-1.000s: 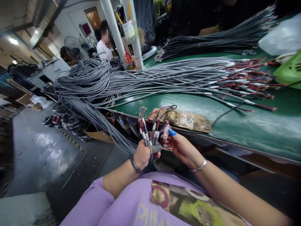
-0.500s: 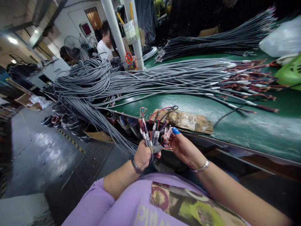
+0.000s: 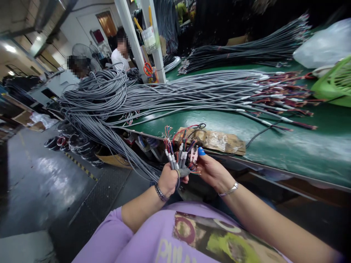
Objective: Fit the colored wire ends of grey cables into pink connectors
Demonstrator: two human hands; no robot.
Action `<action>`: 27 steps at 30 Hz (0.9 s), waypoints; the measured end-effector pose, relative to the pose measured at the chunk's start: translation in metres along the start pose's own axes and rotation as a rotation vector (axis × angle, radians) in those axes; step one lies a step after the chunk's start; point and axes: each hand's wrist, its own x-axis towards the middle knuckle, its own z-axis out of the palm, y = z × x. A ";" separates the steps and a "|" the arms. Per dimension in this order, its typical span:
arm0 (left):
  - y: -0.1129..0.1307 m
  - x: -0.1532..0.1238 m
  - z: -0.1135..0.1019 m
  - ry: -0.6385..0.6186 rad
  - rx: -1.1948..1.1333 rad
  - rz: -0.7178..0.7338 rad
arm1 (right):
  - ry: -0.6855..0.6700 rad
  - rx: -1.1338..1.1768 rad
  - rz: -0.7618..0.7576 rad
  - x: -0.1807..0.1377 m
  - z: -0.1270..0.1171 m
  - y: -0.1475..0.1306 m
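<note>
My left hand [image 3: 168,179] is closed around a bunch of grey cables [image 3: 172,160], whose white-banded ends fan upward into thin coloured wires [image 3: 168,136]. A dark grey covering wraps the left thumb, which presses across the bunch. Just to the right, my right hand [image 3: 212,171], with blue tape [image 3: 201,151] on the thumb, grips a pale pink clip [image 3: 193,155] beside the wire ends. Its other fingers are partly hidden behind the wires. Behind both hands, a worn wooden block [image 3: 223,141] lies along the bench edge.
Many grey cables [image 3: 192,89] stretch over the green bench [image 3: 307,153], some hanging off its left side. Black cables [image 3: 236,51] lie at the back. A green basket [image 3: 336,86] and plastic bag [image 3: 323,45] sit right. Two people [image 3: 119,56] are beyond the white post [image 3: 131,36].
The view has shifted slightly. My right hand has moved a little toward the left hand with the clip. The left hand keeps its hold on the cables. A second person's head now shows at the back left.
</note>
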 end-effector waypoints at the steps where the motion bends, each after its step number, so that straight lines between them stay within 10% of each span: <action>1: 0.000 0.000 0.000 -0.004 0.000 -0.004 | 0.002 0.002 0.002 0.000 0.000 0.000; 27: 0.001 0.000 0.000 -0.031 0.024 0.008 | -0.043 0.028 0.035 -0.001 -0.001 0.007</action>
